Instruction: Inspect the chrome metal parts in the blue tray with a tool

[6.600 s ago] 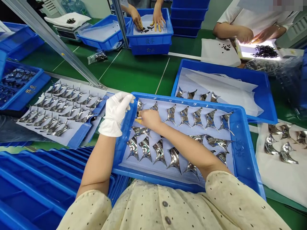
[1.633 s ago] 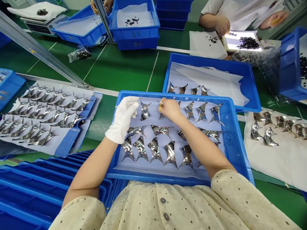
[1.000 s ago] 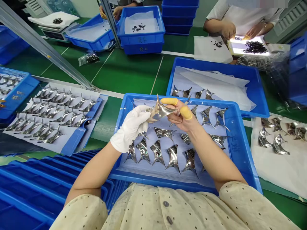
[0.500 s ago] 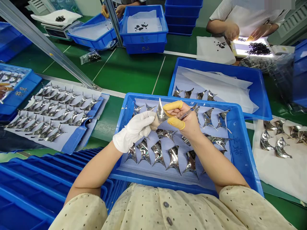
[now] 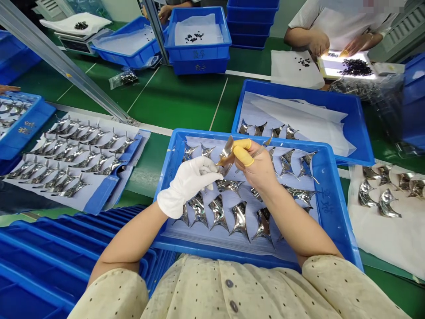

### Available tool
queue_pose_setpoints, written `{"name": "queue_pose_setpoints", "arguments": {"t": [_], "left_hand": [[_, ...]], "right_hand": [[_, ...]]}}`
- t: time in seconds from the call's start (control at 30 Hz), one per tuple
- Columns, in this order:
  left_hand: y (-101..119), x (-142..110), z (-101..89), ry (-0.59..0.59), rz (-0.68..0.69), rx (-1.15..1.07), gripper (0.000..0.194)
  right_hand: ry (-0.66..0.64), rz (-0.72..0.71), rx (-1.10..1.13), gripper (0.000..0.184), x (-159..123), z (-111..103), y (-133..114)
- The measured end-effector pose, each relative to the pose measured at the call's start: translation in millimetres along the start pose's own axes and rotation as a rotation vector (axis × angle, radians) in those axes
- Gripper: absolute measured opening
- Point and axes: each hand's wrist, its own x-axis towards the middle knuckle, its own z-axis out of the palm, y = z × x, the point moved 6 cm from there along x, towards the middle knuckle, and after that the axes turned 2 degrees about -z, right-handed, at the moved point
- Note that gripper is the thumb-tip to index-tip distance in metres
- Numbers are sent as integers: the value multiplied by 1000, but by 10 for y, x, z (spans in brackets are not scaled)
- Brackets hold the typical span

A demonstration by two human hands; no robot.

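A shiny, curved metal piece with pointed tips [image 5: 226, 153] is held above the blue tray [image 5: 335, 199]. My left hand [image 5: 191, 179], in a white glove, closes its fingertips on the piece's lower left side. My right hand [image 5: 255, 161], with yellow finger cots on thumb and finger, pinches its right edge. Tucked across the right palm is a slim metal tool [image 5: 267, 142], perhaps tweezers; its full shape is hidden. Beneath both hands, similar metal pieces [image 5: 240, 220] lie in rows on the tray's pale paper.
A board of metal pieces [image 5: 66, 155] lies left, and more pieces lie on white paper [image 5: 381, 235] at right. Behind stands another blue tray [image 5: 365, 133] with paper sheets. Stacked blue trays [image 5: 49, 266] fill the lower left. A co-worker [image 5: 341, 31] sorts dark bits opposite.
The metal piece has been turned between my hands, so its tip now leans right and its inner side shows. My left glove has rolled over and lowered slightly.
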Motion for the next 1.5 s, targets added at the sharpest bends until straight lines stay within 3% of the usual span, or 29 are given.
{"name": "queue_pose_setpoints", "arguments": {"t": [0.23,0.43,0.63,0.73,0.83,1.03,1.17,1.43,1.5], "left_hand": [[58,-46,27,-1,10,10,28],[95,-120,95,-106,-97,-86,32],[95,-149,148,-221,-80,-115,43],[86,-119,150,-257,-80,-116,46],[43,-67,114,-214,-90,-76,40],[48,-36,20,-72,20,116,23],[201,-108,-12,3,220,321,16],[152,-156,37,-93,314,415,15],[155,-153,56,-119,276,357,15]], "right_hand": [[9,15,-25,54,-9,-15,32],[41,105,38,54,31,-9,63],[84,187,64,41,68,2,134],[115,186,69,37,70,11,148],[158,135,44,34,54,11,123],[107,28,-35,34,15,55,47],[51,4,-66,38,-10,87,37],[71,-94,-262,57,11,92,-170],[84,-96,-323,63,50,55,-177]]}}
